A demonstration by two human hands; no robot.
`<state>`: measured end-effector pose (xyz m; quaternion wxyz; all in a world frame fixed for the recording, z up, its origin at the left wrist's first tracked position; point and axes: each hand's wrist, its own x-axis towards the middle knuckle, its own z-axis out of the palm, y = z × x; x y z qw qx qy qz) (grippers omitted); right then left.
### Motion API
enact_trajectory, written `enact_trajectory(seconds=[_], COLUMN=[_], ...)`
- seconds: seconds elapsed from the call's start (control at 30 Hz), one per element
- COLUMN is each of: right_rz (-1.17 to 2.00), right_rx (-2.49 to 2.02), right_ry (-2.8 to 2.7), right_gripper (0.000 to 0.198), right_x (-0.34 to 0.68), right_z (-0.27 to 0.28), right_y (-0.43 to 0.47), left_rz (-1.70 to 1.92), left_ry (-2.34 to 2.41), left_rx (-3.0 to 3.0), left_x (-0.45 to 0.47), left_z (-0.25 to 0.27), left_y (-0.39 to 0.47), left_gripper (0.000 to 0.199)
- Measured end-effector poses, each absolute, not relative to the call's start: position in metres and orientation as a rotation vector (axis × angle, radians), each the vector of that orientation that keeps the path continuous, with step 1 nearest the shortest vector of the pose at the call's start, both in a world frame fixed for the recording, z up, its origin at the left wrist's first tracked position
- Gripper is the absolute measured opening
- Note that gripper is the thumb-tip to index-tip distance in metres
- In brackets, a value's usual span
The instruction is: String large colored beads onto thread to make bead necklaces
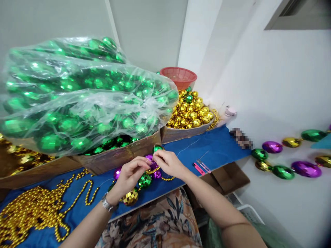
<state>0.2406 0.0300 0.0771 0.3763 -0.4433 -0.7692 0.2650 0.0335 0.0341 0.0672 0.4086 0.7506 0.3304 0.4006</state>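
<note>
Both my hands work close together over the table's front edge. The fingertips of my right hand [167, 163] are pinched on a fine clear thread [154, 148] that loops up above them. Pinched too is my left hand [131, 174], just left of it; what lies between its fingertips is too small to make out. Around and below the hands lie a green faceted ball [145, 180], a gold faceted ball [130, 197], a purple ball [157, 174] and a short strand of small gold beads [168, 178]. My hands partly hide these.
Long gold bead strings [31, 206] are heaped at left on the blue cloth [207, 146]. Behind stand a cardboard box [121, 156] under a bag of green balls [85, 103], gold balls [192, 112] and a red basket [178, 81]. Pink cutters [198, 168] lie right.
</note>
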Motion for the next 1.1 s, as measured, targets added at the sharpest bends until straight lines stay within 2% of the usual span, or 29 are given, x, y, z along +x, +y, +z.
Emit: enact_trajectory(seconds=[0.17, 0.33, 0.4, 0.6, 0.77, 0.9, 1.1], right_rz=[0.944, 1.256, 1.326, 1.303, 1.416, 1.489, 1.55], right_rx=[-1.129, -1.053, -1.001, -0.926, -0.991, -0.959, -0.927], right_ry=[-2.16, -2.141, -2.164, -2.219, -1.772, -1.429, -1.423], right_gripper=[0.017, 0.018, 0.018, 0.017, 0.019, 0.026, 0.027], right_x=[0.248, 0.248, 0.246, 0.248, 0.266, 0.272, 0.264], right_z=[0.079, 0.076, 0.078, 0.094, 0.083, 0.055, 0.045], right_y=[0.038, 0.041, 0.043, 0.046, 0.043, 0.039, 0.038], left_rz=[1.204, 1.162, 1.121, 1.095, 0.872, 0.981, 1.064], left_ry=[0.98, 0.967, 0.92, 0.944, 0.859, 0.69, 0.853], left_rx=[2.53, 2.609, 2.587, 2.418, 1.861, 1.342, 1.343], left_x=[0.029, 0.035, 0.038, 0.041, 0.021, 0.006, 0.019], left_z=[0.051, 0.042, 0.043, 0.059, 0.075, 0.069, 0.063], left_y=[0.037, 0.036, 0.037, 0.045, 0.043, 0.041, 0.04], left_gripper=[0.032, 0.048, 0.046, 0.017, 0.021, 0.021, 0.022])
